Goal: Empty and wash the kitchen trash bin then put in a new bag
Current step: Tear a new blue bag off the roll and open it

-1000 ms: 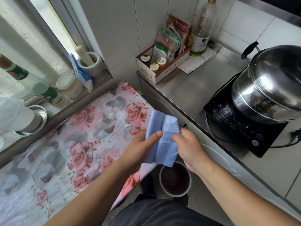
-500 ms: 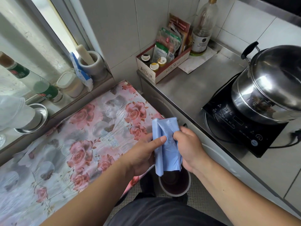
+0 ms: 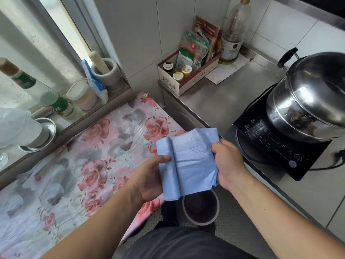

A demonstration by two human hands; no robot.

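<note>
Kitchen corner, both hands' fingers curled, left hand [image 3: 149,176] and right hand [image 3: 229,165] pinching blue bag [image 3: 188,163] above bin [image 3: 200,208]

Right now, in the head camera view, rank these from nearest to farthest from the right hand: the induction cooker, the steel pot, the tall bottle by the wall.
From the right hand:
1. Induction cooker, just to its right on the counter.
2. Steel pot, atop the cooker, farther right.
3. Tall bottle, back against the tiled wall.

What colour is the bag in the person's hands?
Light blue. The bag shows best in the head view, held above the bin.
</note>
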